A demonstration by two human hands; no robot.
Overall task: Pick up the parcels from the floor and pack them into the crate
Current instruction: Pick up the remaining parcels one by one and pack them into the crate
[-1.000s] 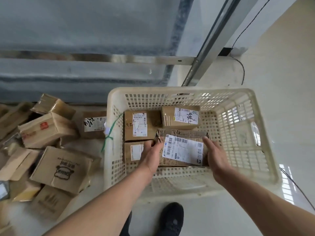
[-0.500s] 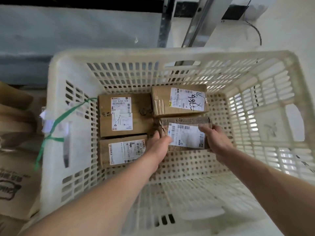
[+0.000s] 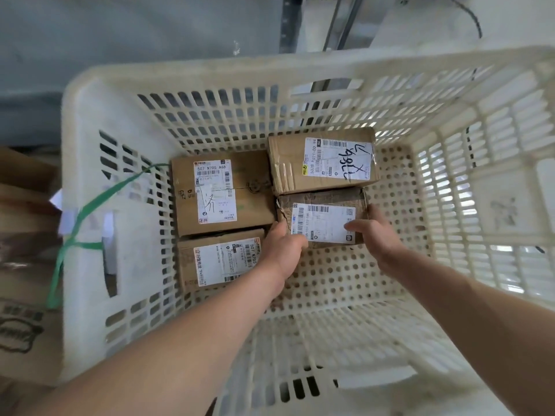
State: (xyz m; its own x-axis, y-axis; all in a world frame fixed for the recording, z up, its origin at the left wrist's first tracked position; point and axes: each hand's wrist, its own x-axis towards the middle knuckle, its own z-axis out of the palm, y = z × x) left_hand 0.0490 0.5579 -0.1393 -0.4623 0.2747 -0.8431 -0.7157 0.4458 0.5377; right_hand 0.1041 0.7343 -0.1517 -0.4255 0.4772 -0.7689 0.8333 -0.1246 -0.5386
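Cardboard parcel: you are holding a small brown parcel [image 3: 322, 219] with a white label, down on the floor of the crate, at the right of the group and nearest to you.
Crate: a big whitish plastic crate [image 3: 90, 181] with holes in its walls and floor is sitting right below you and filling most of the view.
Left grip: your left hand [image 3: 283, 246] is curling round the left edge of the small parcel, fingers bent over its near corner.
Right grip: your right hand [image 3: 377, 235] is gripping the right edge of the same parcel, with the thumb lying on the white label.
Parcel behind it: a taller box with black pen marks [image 3: 322, 159] is sitting just behind the small parcel and touching it.
Parcels on the left: a flat box marked 507 N705 A68 [image 3: 222, 192] is lying against the left side of the small parcel, and another labelled box [image 3: 220, 261] is lying in front of that one, beside your left wrist.
Green strap: a green strap [image 3: 87, 211] is hanging over the left wall of the crate.
Outside the crate: more brown boxes [image 3: 24, 331] are waiting on the floor past the left wall.
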